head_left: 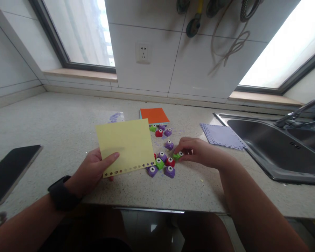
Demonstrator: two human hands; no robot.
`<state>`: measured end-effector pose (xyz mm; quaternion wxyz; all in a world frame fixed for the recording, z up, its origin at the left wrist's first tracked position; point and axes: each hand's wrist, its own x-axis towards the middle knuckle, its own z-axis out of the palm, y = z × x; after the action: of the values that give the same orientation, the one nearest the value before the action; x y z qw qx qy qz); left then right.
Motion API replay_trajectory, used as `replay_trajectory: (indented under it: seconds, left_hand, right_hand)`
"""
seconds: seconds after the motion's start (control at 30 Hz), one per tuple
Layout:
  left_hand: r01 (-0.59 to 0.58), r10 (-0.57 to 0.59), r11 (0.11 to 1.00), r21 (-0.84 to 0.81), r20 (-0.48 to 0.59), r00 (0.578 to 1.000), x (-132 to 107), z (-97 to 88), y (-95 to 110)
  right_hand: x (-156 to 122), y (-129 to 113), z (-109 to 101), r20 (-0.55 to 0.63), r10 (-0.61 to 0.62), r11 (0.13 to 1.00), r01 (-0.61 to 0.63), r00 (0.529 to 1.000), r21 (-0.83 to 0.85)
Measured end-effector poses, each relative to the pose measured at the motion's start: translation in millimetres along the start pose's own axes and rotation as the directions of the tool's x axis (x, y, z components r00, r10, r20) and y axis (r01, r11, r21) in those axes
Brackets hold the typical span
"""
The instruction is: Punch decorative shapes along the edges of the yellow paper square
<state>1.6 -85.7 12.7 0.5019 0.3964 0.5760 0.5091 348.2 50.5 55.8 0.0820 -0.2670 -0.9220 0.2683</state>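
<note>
My left hand (94,166) grips a sheet of yellow paper (126,145) by its left side, thumb on top. A row of small punched shapes runs along the sheet's near edge. In the fingers of my right hand (195,151) is a green craft punch (177,155), at the right of a cluster of small punches. Among these are a purple punch (169,171), a red punch (170,161) and another green punch (159,163). The yellow sheet partly covers the cluster's left side. One purple punch (169,144) stands a little apart, farther back.
Behind lies a stack of coloured paper (154,114), orange on top, with several more punches before it. Punched lilac sheets (223,135) lie beside the steel sink (262,150). A clear bag with purple bits (116,117) and a dark flat slab (13,171) are left.
</note>
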Motion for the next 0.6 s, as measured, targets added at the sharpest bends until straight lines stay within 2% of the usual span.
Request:
replay_trajectory:
  seconds: [0.23,0.4,0.6]
  left_hand:
    - [-0.022,0.022,1.000,-0.008,-0.052,0.998,-2,5.0,1]
    - [-0.035,0.036,0.999,0.007,-0.074,0.997,-3,8.2,1]
    - [-0.062,0.065,0.998,0.028,-0.096,0.993,-5,9.7,3]
  right_hand:
    - [3,0,2,-0.133,-0.023,0.995,0.035,0.991,0.089]
    - [2,-3,1,-0.016,0.047,0.998,-0.046,0.999,0.035]
    - [-14,0,-12,0.104,0.123,0.990,-0.129,0.987,0.052]
